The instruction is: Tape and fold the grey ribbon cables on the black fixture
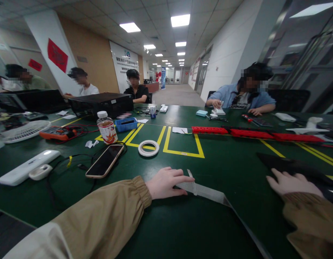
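Observation:
My left hand (pixel 169 182) pinches the end of a flat grey ribbed strip (pixel 209 193) between thumb and fingers. A small pale piece stands up from the strip near my fingertips. From there the strip runs right, twists, and drops toward the lower edge of the view. On the right, my right hand (pixel 293 184) lies with its fingers apart against a dark flat object (pixel 279 163), whose kind I cannot make out. A white tape roll (pixel 148 148) rests beyond my left hand, and a phone (pixel 105 161) lies to its left.
A drink bottle (pixel 107 127), a blue tray (pixel 125 124) and an orange multimeter (pixel 58 133) stand at left. White devices (pixel 28 167) and cables lie nearer. Red strips (pixel 252 133) cross the right side. Several people (pixel 243 93) sit around the green table (pixel 177 223).

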Motion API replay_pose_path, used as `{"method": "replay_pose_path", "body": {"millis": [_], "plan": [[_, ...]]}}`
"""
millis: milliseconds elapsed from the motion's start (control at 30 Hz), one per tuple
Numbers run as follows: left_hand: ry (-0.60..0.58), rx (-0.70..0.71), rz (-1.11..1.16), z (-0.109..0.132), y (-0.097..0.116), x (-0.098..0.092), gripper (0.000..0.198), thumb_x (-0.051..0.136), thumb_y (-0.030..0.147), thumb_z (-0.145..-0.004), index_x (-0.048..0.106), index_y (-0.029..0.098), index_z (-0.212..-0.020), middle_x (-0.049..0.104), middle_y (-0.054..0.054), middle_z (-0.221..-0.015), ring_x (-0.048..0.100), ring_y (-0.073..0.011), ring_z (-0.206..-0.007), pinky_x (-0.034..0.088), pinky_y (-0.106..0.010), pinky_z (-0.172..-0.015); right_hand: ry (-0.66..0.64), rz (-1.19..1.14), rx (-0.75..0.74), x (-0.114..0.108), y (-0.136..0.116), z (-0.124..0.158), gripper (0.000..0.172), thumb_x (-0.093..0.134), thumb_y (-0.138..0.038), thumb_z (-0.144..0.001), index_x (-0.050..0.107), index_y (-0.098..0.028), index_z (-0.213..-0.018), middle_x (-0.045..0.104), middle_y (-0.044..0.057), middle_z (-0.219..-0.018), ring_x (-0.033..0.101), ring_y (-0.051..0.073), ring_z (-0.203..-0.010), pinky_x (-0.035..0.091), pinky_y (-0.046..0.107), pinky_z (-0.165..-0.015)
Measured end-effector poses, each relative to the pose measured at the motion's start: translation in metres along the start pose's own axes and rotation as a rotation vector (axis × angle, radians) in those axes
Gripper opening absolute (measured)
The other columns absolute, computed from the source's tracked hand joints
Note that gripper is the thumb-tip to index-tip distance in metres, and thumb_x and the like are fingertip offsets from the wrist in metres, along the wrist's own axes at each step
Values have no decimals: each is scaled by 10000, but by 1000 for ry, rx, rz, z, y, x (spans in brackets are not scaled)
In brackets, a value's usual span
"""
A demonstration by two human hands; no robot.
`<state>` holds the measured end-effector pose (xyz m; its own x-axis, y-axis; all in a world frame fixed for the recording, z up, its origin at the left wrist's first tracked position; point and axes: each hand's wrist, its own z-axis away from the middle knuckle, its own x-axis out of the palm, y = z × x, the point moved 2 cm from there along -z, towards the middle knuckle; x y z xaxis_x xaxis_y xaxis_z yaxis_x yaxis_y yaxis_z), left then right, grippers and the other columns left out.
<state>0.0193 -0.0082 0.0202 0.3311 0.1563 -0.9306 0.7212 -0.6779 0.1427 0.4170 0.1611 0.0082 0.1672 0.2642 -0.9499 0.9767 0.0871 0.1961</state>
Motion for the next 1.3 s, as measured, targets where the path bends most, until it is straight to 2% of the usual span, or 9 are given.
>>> {"method": "replay_pose_path", "body": {"millis": [100, 200, 367, 500, 633, 733, 800, 1033, 1300], "plan": [[-6, -6, -3, 0, 0, 0, 439, 520, 416, -877, 434, 273, -1283, 572, -3, -988, 558, -134, -843, 362, -254, -691, -54, -5, -106, -12, -37, 6, 527, 314, -359, -888, 575, -43, -1220, 583, 249, -1141, 537, 375, -974, 434, 448, -719], [-14, -1, -13, 0, -1, 1, 431, 514, 407, -882, 437, 271, -1284, 576, -8, -990, 558, -139, -855, 359, -258, -705, -56, -6, -244, -19, -72, 16, 529, 287, -346, -901, 524, -66, -1282, 531, 193, -1251, 503, 350, -1045, 423, 431, -824], [4, 14, -16, 0, 0, 2, 416, 499, 403, -888, 451, 260, -1275, 586, -12, -965, 557, -144, -846, 360, -266, -731, 54, -18, -489, -32, -120, 37, 488, 291, -264, -878, 505, -149, -1301, 536, 125, -1270, 546, 291, -964, 452, 421, -737], [43, 12, -11, 0, 1, 0, 406, 488, 413, -892, 464, 255, -1265, 593, -11, -942, 560, -140, -837, 362, -271, -741, 145, -150, -693, -39, -140, 53, 487, 295, -192, -862, 487, -205, -1309, 540, 85, -1272, 553, 248, -1014, 442, 442, -811], [71, 23, -15, 1, 1, -2, 403, 481, 425, -893, 481, 245, -1254, 599, -14, -939, 561, -135, -849, 365, -281, -770, 31, -299, -792, -49, -144, 69, 582, 336, -114, -793, 428, -244, -1353, 455, 35, -1355, 468, 233, -1188, 347, 510, -982], [88, 35, -16, 1, 2, -3, 406, 479, 433, -891, 493, 236, -1245, 603, -17, -930, 560, -137, -852, 367, -289, -791, -139, -397, -822, -61, -145, 81, 656, 348, -73, -736, 414, -259, -1361, 396, 2, -1396, 393, 223, -1265, 309, 515, -1029], [83, 42, -20, 1, 3, -3, 411, 477, 433, -891, 490, 236, -1251, 609, -22, -947, 561, -141, -878, 367, -293, -806, -234, -493, -846, -71, -146, 89, 612, 386, -118, -748, 454, -273, -1336, 413, 5, -1386, 377, 233, -1278, 312, 503, -1036], [81, 42, 9, 0, 4, -4, 414, 469, 451, -885, 512, 230, -1232, 627, -34, -948, 563, -147, -865, 352, -314, -846, -427, -878, -853, -89, -149, 97, 417, 429, -351, -833, 628, -210, -1172, 609, 107, -1152, 531, 252, -1121, 446, 390, -927], [73, -40, 0, -1, 4, -2, 414, 502, 405, -858, 509, 233, -1235, 630, -34, -952, 579, -145, -863, 340, -317, -840, -525, -1197, -544, -79, -149, 86, 480, 353, -498, -881, 670, -159, -1005, 660, 100, -946, 612, 226, -873, 483, 359, -809]]}}
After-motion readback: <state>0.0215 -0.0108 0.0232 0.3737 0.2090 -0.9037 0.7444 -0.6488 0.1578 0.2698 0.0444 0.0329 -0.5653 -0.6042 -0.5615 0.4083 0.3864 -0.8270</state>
